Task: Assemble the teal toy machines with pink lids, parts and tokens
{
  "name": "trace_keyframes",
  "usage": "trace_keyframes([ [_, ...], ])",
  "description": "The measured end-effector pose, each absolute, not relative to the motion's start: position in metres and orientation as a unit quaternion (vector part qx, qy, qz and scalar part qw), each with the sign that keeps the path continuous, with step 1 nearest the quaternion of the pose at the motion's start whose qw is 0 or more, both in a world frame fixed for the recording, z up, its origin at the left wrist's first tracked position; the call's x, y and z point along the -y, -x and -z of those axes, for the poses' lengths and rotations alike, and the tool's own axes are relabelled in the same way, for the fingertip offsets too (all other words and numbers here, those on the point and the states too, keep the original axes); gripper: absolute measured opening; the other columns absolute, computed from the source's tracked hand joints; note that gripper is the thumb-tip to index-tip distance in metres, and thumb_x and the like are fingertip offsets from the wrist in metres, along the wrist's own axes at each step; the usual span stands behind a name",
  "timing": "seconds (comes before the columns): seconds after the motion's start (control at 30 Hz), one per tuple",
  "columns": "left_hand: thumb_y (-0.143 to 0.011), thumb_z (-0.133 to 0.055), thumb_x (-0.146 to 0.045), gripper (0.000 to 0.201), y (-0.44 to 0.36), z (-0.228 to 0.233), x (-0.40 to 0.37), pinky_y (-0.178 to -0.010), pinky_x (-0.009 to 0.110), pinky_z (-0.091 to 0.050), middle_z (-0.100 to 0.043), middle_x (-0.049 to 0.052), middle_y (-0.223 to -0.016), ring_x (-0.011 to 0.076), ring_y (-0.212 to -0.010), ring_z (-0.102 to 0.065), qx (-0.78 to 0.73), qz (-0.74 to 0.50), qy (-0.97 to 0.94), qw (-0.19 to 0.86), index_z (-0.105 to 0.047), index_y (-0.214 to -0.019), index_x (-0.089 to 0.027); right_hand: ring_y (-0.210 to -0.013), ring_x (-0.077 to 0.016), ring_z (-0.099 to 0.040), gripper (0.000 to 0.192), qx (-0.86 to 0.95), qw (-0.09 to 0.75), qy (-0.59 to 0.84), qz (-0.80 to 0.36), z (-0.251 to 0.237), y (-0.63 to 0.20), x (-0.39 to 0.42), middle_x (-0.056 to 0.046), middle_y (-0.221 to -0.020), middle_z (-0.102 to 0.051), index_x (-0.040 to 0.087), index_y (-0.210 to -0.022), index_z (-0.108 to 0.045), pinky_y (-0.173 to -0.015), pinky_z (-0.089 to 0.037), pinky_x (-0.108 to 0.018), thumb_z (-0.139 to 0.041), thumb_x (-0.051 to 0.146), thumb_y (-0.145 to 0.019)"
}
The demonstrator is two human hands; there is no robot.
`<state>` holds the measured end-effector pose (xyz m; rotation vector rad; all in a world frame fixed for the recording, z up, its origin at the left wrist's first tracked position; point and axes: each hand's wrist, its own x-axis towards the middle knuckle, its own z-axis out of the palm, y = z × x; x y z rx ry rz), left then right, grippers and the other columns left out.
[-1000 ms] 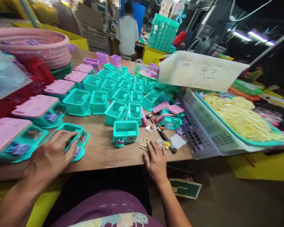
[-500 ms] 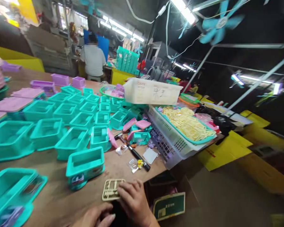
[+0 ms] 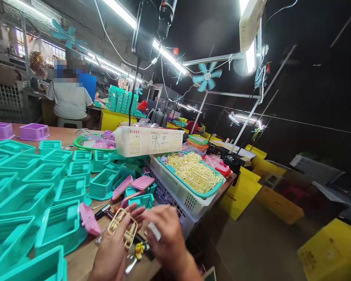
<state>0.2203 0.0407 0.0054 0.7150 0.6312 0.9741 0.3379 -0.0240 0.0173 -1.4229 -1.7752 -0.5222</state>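
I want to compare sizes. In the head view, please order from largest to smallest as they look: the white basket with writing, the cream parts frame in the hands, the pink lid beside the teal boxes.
1. White basket, clearly the largest.
2. and 3. Cream parts frame and pink lid look alike; the frame, held in the left hand, is nearer the camera, so no ranking.

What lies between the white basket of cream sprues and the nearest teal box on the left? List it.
In the head view, between the white basket and the teal box: pink lids, a small teal piece and a black-handled tool.
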Motion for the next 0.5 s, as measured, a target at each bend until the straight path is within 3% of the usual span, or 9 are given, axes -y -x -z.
trace_keyframes([
  [0.13, -0.066, -0.077, -0.042, 0.054, -0.244, -0.038, -0.043, -0.092, 0.037, -0.054, -0.074, 0.005, -0.096, 0.026, -0.103, -0.068, -0.229, -0.469, -0.301, 0.798, -0.065, -0.115, -0.021, -0.097, -0.0199, -0.061, 0.023, 0.61, 0.369, 0.656, 0.248, -0.102, -0.428, 0.012, -0.007, -0.1, -0.07, 0.023, -0.107, -0.068, -0.089, -0.049, -0.036, -0.05, 0.026, -0.094],
  [0.23, -0.067, -0.077, -0.043, 0.049, -0.255, -0.042, -0.047, -0.088, 0.036, -0.055, -0.074, 0.005, -0.087, 0.0248, -0.094, -0.069, -0.21, -0.473, -0.284, 0.807, -0.068, -0.108, -0.018, -0.095, -0.0209, -0.064, 0.029, 0.518, 0.388, 0.722, 0.245, -0.132, -0.491, 0.001, -0.01, -0.1, -0.072, 0.017, -0.099, -0.071, -0.091, -0.049, -0.037, -0.048, 0.033, -0.092],
  [0.4, -0.065, -0.08, -0.043, 0.04, -0.261, -0.036, -0.05, -0.085, 0.033, -0.055, -0.072, 0.005, -0.082, 0.0217, -0.085, -0.068, -0.204, -0.465, -0.278, 0.815, -0.071, -0.091, -0.015, -0.094, -0.0224, -0.065, 0.032, 0.435, 0.37, 0.791, 0.218, -0.121, -0.545, 0.008, -0.012, -0.102, -0.072, 0.015, -0.101, -0.071, -0.09, -0.049, -0.04, -0.045, 0.028, -0.089],
  [0.5, -0.065, -0.08, -0.045, 0.046, -0.264, -0.035, -0.046, -0.083, 0.032, -0.054, -0.072, 0.004, -0.08, 0.021, -0.084, -0.068, -0.21, -0.453, -0.285, 0.819, -0.069, -0.097, -0.014, -0.094, -0.0227, -0.066, 0.028, 0.437, 0.349, 0.81, 0.178, -0.102, -0.549, 0.017, -0.011, -0.1, -0.073, 0.016, -0.095, -0.073, -0.089, -0.05, -0.039, -0.048, 0.025, -0.086],
])
